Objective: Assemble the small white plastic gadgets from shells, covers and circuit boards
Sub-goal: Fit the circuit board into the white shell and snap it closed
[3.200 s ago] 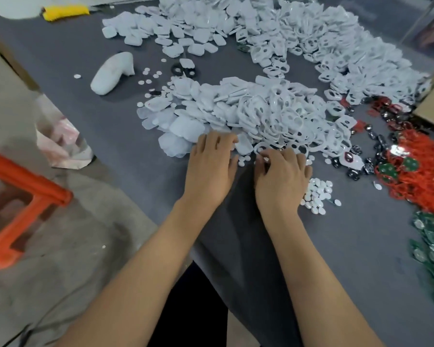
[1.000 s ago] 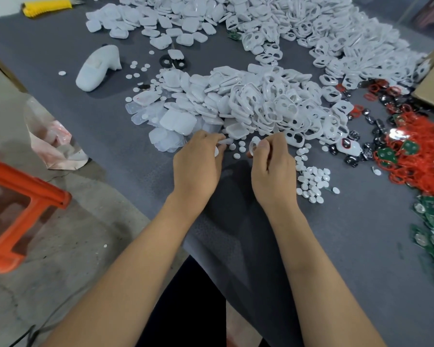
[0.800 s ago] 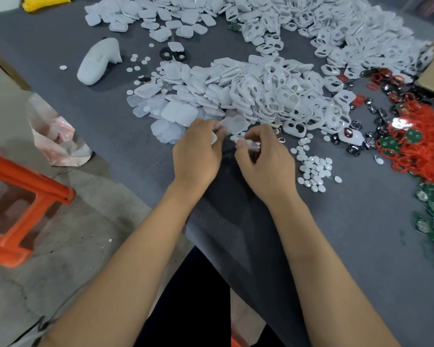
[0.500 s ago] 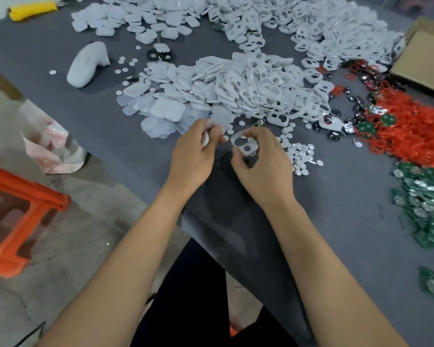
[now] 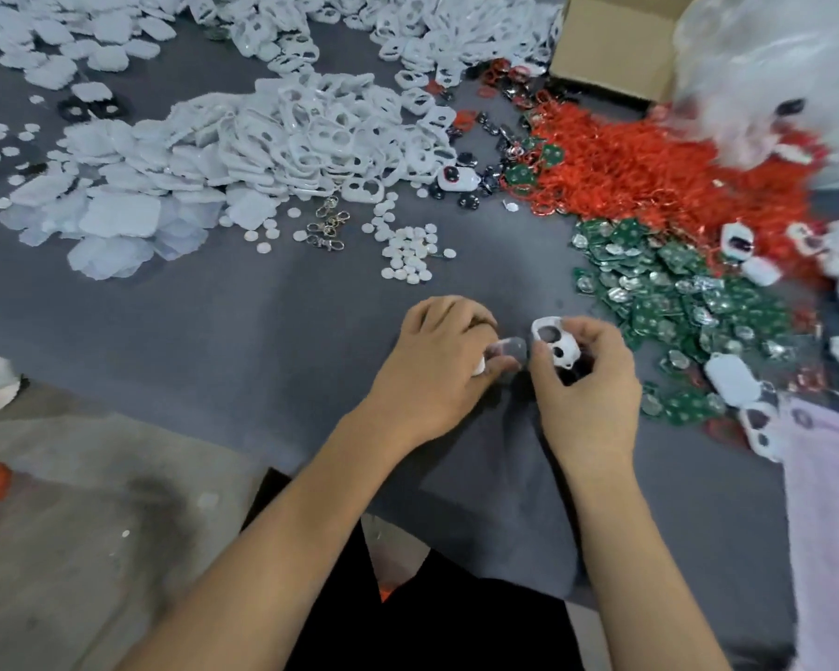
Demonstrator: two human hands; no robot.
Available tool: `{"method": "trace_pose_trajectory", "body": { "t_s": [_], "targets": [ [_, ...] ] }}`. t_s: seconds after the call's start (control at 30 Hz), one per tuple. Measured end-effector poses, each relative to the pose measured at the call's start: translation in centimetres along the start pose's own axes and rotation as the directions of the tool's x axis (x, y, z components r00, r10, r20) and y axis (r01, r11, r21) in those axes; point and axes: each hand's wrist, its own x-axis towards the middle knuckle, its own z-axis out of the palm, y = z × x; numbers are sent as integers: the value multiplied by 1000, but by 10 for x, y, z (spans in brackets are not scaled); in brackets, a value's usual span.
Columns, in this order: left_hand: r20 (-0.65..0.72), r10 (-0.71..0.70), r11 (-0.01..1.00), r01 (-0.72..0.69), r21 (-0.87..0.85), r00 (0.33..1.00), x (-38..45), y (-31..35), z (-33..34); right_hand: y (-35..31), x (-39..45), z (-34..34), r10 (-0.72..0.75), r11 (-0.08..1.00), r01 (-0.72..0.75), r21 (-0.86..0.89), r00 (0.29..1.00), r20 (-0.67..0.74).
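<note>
My right hand (image 5: 587,380) grips a white shell (image 5: 555,343) with two round holes, tilted up above the grey cloth (image 5: 262,322). My left hand (image 5: 442,365) pinches a thin translucent cover (image 5: 507,349) right beside the shell, with a small white piece (image 5: 479,366) tucked under its fingers. A big heap of white shells (image 5: 311,133) and flat covers (image 5: 117,210) lies farther back on the left. Green circuit boards (image 5: 669,293) are piled to the right of my hands.
Red loops (image 5: 650,171) are heaped at the back right, next to a cardboard box (image 5: 611,46) and a plastic bag (image 5: 771,75). Small white discs (image 5: 408,254) and metal clasps (image 5: 328,225) lie ahead. Finished white gadgets (image 5: 732,380) and a pink cloth (image 5: 829,515) sit at right.
Both hands have drawn back from the white heap toward me, carrying the holed shell and the cover. The view has swung right, showing the circuit boards, box and bag.
</note>
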Motion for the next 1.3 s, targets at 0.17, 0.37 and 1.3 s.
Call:
{"method": "trace_pose_trajectory", "body": {
  "t_s": [0.17,0.37,1.3],
  "targets": [
    [-12,57,998,-58,-39,998,3,6,8,11,-2,-16,-4,999,5,-36,999,46],
    [-18,4,997,-5,-72,1000,3,8,5,5,-2,-16,3,995,-3,99,1000,6],
    [-332,-354,934,309,-181,875,-14,16,-2,0,-8,-12,-29,982,38,-186,998,48]
  ]
}}
